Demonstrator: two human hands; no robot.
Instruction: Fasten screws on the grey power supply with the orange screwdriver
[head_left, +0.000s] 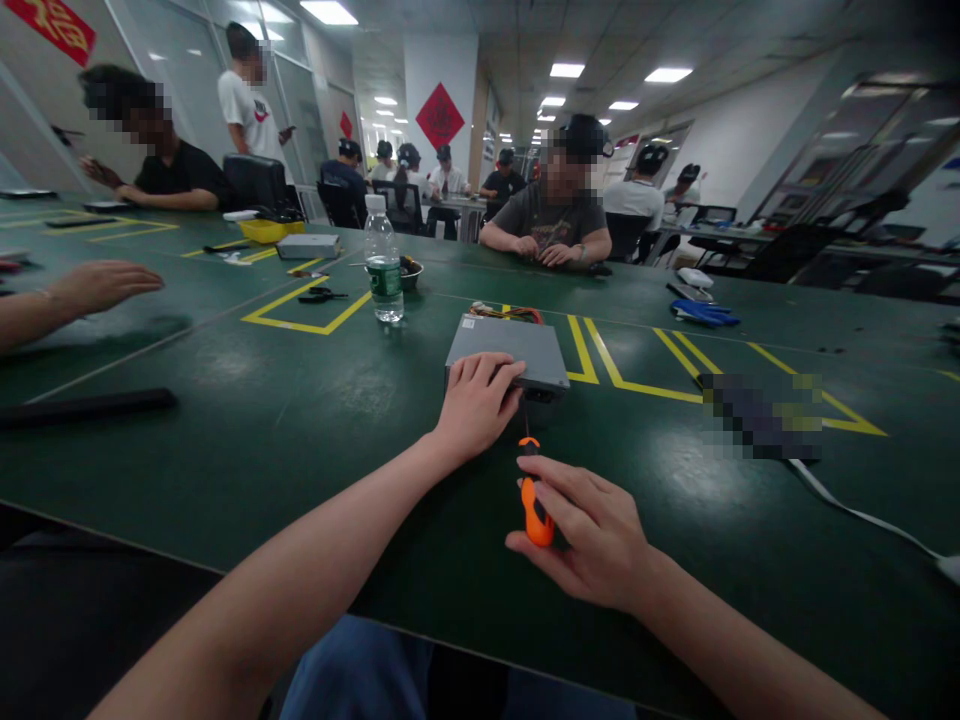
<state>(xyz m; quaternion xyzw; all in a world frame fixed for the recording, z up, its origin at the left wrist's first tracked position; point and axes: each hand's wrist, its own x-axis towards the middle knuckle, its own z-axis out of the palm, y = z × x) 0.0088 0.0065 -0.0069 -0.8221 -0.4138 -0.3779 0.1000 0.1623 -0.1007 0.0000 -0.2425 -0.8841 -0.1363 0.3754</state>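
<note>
A grey metal computer power supply point(517, 345) lies flat on the green table, with a bundle of coloured wires point(517, 314) at its far side. My left hand point(484, 400) rests on its near left part, fingers over the top. In front of the box, my right hand point(592, 525) holds an orange and black screwdriver point(536, 510) by its handle between fingers and thumb. The shaft points away from me to the near face of the power supply, close to my left fingertips. Whether its tip sits in a screw is hidden.
Beyond the box to the left stands a water bottle point(385, 265) by a small metal bowl point(410, 273). A dark pixelated object point(757, 415) with a white cable lies right, blue gloves point(705, 312) behind it. Another person's hand point(105, 287) is at left; a person point(559, 215) sits opposite.
</note>
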